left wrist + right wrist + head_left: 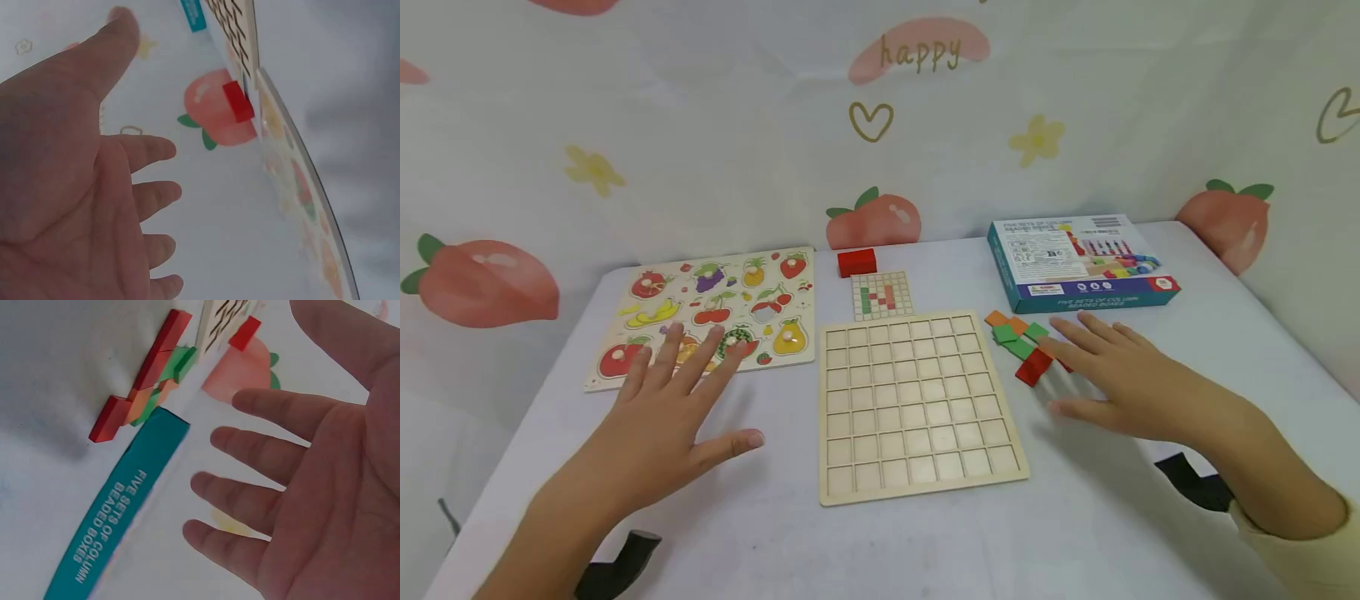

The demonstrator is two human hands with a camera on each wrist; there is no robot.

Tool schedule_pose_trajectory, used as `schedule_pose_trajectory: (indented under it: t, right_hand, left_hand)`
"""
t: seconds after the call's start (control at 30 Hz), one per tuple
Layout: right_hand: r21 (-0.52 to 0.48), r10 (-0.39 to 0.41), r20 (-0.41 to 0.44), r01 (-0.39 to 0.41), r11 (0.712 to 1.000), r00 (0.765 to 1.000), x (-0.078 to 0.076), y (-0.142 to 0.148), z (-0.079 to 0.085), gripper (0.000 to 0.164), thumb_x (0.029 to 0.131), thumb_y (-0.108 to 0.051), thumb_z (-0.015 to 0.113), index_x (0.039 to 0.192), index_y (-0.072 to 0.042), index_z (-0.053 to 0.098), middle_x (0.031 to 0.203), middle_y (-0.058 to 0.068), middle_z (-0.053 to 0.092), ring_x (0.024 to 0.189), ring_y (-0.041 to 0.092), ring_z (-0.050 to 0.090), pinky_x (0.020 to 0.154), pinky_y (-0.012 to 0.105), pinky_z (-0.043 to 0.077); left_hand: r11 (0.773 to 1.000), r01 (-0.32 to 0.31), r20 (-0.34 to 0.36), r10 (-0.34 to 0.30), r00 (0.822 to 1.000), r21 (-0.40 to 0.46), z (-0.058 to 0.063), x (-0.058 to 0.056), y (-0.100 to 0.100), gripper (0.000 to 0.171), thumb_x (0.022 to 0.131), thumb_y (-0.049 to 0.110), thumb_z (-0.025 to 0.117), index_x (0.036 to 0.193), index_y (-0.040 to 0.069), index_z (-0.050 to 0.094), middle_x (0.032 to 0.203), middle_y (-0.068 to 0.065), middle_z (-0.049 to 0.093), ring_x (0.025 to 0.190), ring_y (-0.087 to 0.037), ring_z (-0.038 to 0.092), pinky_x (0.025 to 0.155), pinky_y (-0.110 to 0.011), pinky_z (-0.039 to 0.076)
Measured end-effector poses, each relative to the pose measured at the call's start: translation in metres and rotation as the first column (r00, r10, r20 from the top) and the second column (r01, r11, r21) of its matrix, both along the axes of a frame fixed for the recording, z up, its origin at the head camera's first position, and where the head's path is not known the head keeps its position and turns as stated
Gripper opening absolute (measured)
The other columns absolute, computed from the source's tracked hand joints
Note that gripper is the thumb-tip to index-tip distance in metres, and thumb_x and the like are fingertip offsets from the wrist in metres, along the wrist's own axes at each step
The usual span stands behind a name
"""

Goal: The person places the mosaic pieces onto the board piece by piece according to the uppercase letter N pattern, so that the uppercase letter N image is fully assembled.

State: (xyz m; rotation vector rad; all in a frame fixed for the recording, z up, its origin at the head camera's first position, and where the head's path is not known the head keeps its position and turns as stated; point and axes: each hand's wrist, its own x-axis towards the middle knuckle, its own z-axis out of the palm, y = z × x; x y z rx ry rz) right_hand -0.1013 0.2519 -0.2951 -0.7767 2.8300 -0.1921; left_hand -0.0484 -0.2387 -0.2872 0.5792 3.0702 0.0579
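Fingers spread, my left hand (pixel 662 425) is held over the table's left side, its fingertips overlapping the fruit puzzle board (pixel 700 308) in the head view. My right hand (pixel 1127 383) is spread too, its fingertips beside a loose pile of green, orange and red square tiles (pixel 1018 346). Neither hand holds anything; both wrist views show bare palms. Between them lies a square wooden grid board (pixel 917 404) with bare compartments. Behind it a small pattern card (pixel 882 296) shows green and red squares on a grid.
A red block (pixel 857 262) stands behind the pattern card. The teal and white box (pixel 1082 262), printed "Five sets of column beaded boxes", lies at the back right. A white cloth backdrop (pixel 737 125) with peaches and flowers hangs behind the table.
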Motion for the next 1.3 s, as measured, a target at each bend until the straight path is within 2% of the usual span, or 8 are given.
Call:
schedule_pose_trajectory:
  t: [0.17,0.27,0.33,0.43,0.67,0.83,0.97,1.3]
  right_hand:
    - [-0.036,0.000,0.092,0.004,0.999,0.996,-0.019,-0.006,0.000,0.067,0.091,-0.044,0.073,0.143,-0.006,0.055,0.142,0.019,0.054,0.124,0.040,0.054,0.095,0.055,0.050]
    - [-0.086,-0.003,0.155,0.017,0.996,0.988,-0.031,-0.009,-0.001,0.058,0.092,-0.037,0.072,0.137,-0.003,0.060,0.126,0.013,0.063,0.108,0.030,0.059,0.084,0.046,0.056]
    - [-0.120,-0.010,0.179,0.032,0.992,0.984,-0.039,-0.012,-0.003,0.052,0.093,-0.033,0.073,0.133,-0.002,0.062,0.114,0.006,0.064,0.099,0.024,0.058,0.080,0.040,0.056]
    - [-0.137,-0.029,0.183,0.055,0.989,0.983,-0.050,-0.017,-0.004,0.051,0.093,-0.031,0.073,0.133,-0.001,0.063,0.111,0.006,0.065,0.094,0.021,0.057,0.075,0.036,0.055]
    - [-0.146,-0.072,0.211,0.105,0.984,0.975,-0.074,-0.033,-0.007,0.038,0.094,-0.020,0.073,0.128,-0.004,0.066,0.102,0.004,0.066,0.077,0.018,0.058,0.066,0.031,0.051]
    - [-0.122,-0.050,0.189,0.074,0.990,0.981,-0.085,-0.039,-0.011,0.028,0.091,-0.016,0.075,0.118,-0.007,0.071,0.096,0.002,0.065,0.083,0.020,0.057,0.073,0.033,0.052]
    - [-0.103,-0.059,0.205,0.082,0.991,0.977,-0.091,-0.042,-0.014,0.020,0.090,-0.015,0.077,0.109,-0.008,0.071,0.088,0.002,0.061,0.084,0.020,0.056,0.069,0.032,0.051]
    - [-0.092,-0.093,0.220,0.116,0.989,0.971,-0.097,-0.045,-0.018,0.024,0.090,-0.016,0.078,0.110,-0.007,0.069,0.093,0.005,0.062,0.086,0.022,0.057,0.070,0.032,0.053]
  left_hand:
    - [0.999,0.045,0.042,-0.045,0.998,0.003,-0.007,-0.006,0.010,0.107,0.084,0.081,0.052,0.162,0.015,0.020,0.166,-0.016,0.012,0.150,-0.043,-0.010,0.115,-0.058,-0.014]
    - [0.998,0.066,0.086,-0.067,0.994,0.014,-0.013,-0.010,0.019,0.109,0.082,0.081,0.056,0.161,0.015,0.022,0.167,-0.014,0.012,0.150,-0.043,-0.008,0.116,-0.062,-0.007]
    - [0.996,0.083,0.117,-0.085,0.990,0.023,-0.016,-0.011,0.025,0.110,0.080,0.080,0.058,0.161,0.014,0.023,0.167,-0.013,0.013,0.150,-0.042,-0.006,0.115,-0.065,0.000]
    - [0.994,0.107,0.146,-0.109,0.983,0.024,-0.022,-0.013,0.032,0.111,0.079,0.081,0.059,0.161,0.014,0.025,0.166,-0.012,0.016,0.151,-0.043,0.001,0.114,-0.068,0.009]
    - [0.991,0.132,0.194,-0.137,0.971,0.035,-0.031,-0.019,0.042,0.118,0.074,0.087,0.056,0.161,0.014,0.023,0.166,-0.009,0.019,0.150,-0.042,0.009,0.115,-0.066,0.013]
    - [0.986,0.163,0.216,-0.168,0.962,0.039,-0.035,-0.027,0.049,0.124,0.070,0.089,0.057,0.161,0.011,0.024,0.166,-0.009,0.018,0.150,-0.043,0.011,0.115,-0.065,0.014]
    - [0.983,0.178,0.249,-0.185,0.951,0.052,-0.035,-0.032,0.054,0.128,0.068,0.089,0.060,0.160,0.009,0.023,0.166,-0.010,0.015,0.150,-0.043,0.011,0.116,-0.064,0.015]
    - [0.977,0.192,0.332,-0.210,0.920,0.088,-0.038,-0.039,0.060,0.134,0.065,0.087,0.064,0.159,0.003,0.020,0.166,-0.014,0.013,0.151,-0.039,0.008,0.119,-0.054,0.017]
